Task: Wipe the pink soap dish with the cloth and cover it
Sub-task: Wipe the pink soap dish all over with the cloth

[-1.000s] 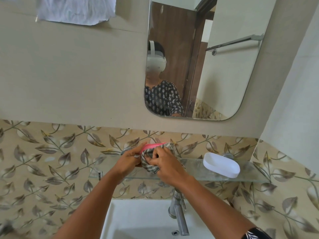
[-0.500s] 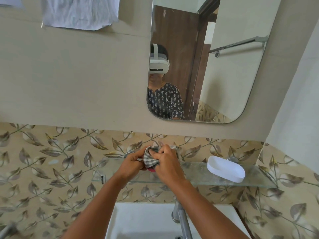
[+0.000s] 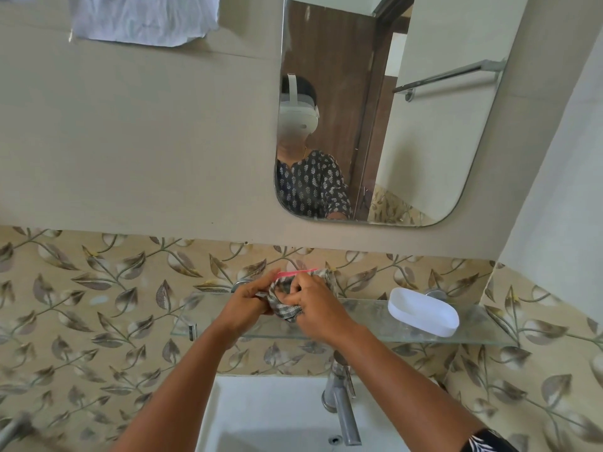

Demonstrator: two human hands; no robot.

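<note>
Only the top rim of the pink soap dish (image 3: 298, 273) shows above my hands, just over the glass shelf (image 3: 368, 316). My left hand (image 3: 248, 303) grips the dish from the left side. A grey checked cloth (image 3: 285, 308) is bunched against the dish, and my right hand (image 3: 315, 306) holds it there with curled fingers. Most of the dish is hidden by the cloth and both hands. The white cover (image 3: 423, 311) lies by itself on the shelf, well to the right of my hands.
A chrome tap (image 3: 341, 402) and white basin (image 3: 267, 415) sit below the shelf. A mirror (image 3: 391, 109) hangs above on the wall, reflecting a person wearing a headset. A white cloth (image 3: 143, 19) hangs at the top left. A side wall closes in on the right.
The pink rim has come back into sight above the cloth after being covered half a second ago. My right hand has shifted the cloth lower over the dish.
</note>
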